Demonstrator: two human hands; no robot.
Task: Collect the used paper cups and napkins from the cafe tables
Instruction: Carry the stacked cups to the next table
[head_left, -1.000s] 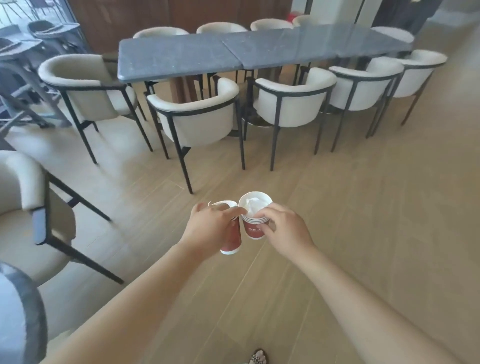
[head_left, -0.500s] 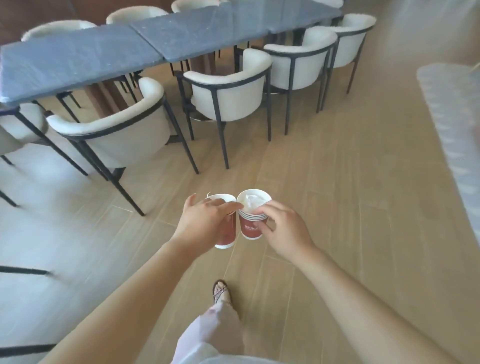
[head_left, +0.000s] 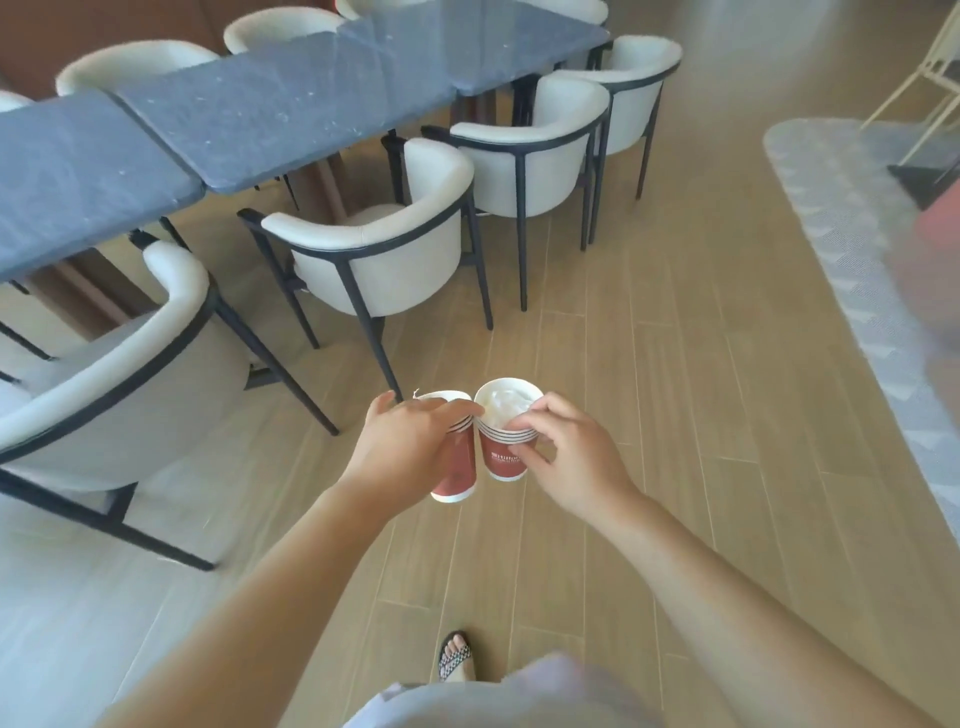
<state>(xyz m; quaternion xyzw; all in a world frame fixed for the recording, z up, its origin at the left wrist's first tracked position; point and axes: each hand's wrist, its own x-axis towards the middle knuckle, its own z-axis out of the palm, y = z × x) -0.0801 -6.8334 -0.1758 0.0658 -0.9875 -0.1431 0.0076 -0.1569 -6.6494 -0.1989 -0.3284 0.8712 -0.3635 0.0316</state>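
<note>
left hand: wrapped round a stack of red paper cups, thumb over the rims, held above the floor
left cup stack: nested rims show at the top, white base at the bottom, tilted a bit; a small white scrap sticks up at its far rim, can't tell what
right hand: pinching a second stack of red paper cups by the rims, fingers curled on its right side
right cup stack: upright, several white rims, white print on the red wall, too small to read
napkin: crumpled white, stuffed inside the top cup of the right stack
stacks vs each other: side by side, rims touching or nearly so, can't tell which
wooden floor: light planks, under both stacks
dark stone tables: pushed end to end, well beyond the cups, to their upper left
cream armchairs: black frames, lined along the tables' near side, between tables and cups
pale rug: right of the cups, well apart
sandalled foot: on the floor, below the cups, near the bottom edge
</note>
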